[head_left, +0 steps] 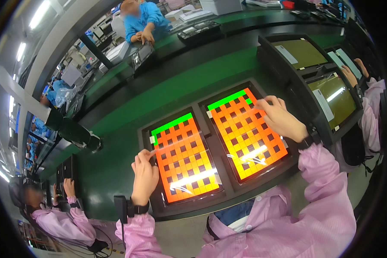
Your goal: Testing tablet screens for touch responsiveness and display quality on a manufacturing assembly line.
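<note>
Two tablets lie side by side in a dark tray (231,189). The left tablet (185,163) and the right tablet (245,139) each show an orange-yellow grid with dark squares. Green cells run along the top of both grids, with some down the left side on the left one and one near the right tablet's upper right corner. My left hand (144,178) holds nothing; its index fingertip is at the left tablet's left edge, the other fingers loosely bent. My right hand (281,118) reaches its fingertips to the right tablet's upper right edge, fingers apart and holding nothing.
At the right stand dark trays (299,53) with more tablets, where another person's hands (350,76) work. A green post (75,131) rises at the left. Across the green bench (189,90), a person in blue (148,21) handles a dark frame (142,58). Another pink-sleeved person (64,219) sits left.
</note>
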Demonstrator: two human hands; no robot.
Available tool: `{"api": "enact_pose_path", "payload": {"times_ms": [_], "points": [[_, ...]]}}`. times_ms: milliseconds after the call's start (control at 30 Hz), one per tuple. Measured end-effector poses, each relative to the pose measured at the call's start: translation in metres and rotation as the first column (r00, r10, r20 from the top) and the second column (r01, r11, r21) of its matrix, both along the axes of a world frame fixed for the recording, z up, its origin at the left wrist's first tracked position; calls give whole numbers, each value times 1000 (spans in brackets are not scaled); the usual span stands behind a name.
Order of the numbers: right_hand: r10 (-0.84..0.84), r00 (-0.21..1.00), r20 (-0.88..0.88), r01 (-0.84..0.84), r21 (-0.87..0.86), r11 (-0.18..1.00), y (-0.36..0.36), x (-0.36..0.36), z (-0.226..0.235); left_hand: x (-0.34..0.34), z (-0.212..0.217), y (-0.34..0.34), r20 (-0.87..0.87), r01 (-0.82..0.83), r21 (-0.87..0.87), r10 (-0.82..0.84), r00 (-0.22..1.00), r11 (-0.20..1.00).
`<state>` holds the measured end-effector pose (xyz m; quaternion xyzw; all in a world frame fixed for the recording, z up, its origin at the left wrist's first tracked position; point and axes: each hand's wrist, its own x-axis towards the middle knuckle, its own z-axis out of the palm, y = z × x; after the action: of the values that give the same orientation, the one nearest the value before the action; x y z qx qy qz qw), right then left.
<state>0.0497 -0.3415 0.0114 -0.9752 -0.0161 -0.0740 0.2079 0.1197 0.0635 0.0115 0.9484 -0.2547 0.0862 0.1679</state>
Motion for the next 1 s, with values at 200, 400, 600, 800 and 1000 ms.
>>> {"api": "enact_pose_path", "payload": {"times_ms": [200,400,600,800,1000], "points": [[-13,999,-49,16,47,999,23,-89,13,-91,3,9,-81,-36,56,40,996,998],[-111,982,-154,120,54,991,35,-139,17,-151,20,4,-346,-120,178,176,922,977],[-113,993,-30,113,-12,994,49,-134,15,-160,12,-1,-203,-199,168,231,952,966],[64,998,-3,-64,8,998,73,-133,3,-151,-9,-41,-200,26,-70,-40,979,997],[374,925,64,-367,-98,925,80,-109,7,-146,-12,-80,-162,199,-154,-223,961,968]]}}
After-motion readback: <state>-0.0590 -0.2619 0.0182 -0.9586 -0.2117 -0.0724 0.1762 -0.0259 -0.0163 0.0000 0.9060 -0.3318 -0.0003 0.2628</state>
